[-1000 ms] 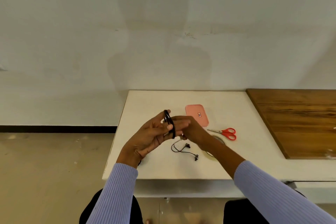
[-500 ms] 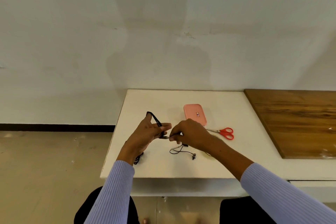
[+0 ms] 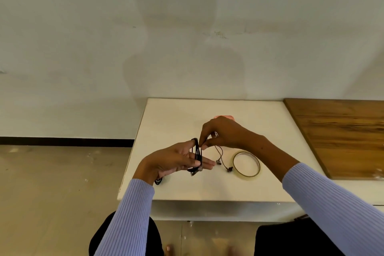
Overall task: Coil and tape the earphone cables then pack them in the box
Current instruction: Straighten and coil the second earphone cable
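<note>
Because the thin black earphone cable [image 3: 198, 155] is light, limp and springy, I judge its loops will slacken and slide off unless pinned where the strands cross, never pulled by the small metal earbuds [image 3: 218, 161], whose joints look the frailest part. The cable is wound in several turns round the straight, spread fingers [image 3: 205, 162] of the left hand [image 3: 176, 160], held above the counter's near edge. The right hand [image 3: 224, 133] pinches the free strand between thumb and fingertips just beside the coil, the loose end hanging to the earbuds near the counter. The smooth white counter [image 3: 176, 116] (likely slippery for so light a thing) also carries a clear ring-shaped roll of tape [image 3: 246, 165] just right of the earbuds, and a pink box [image 3: 225, 117] mostly hidden behind the right hand. A brown wooden board [image 3: 342, 135] adjoins it on the right; a pale plaster wall [image 3: 187, 27] and beige floor [image 3: 52, 193] surround it.
</note>
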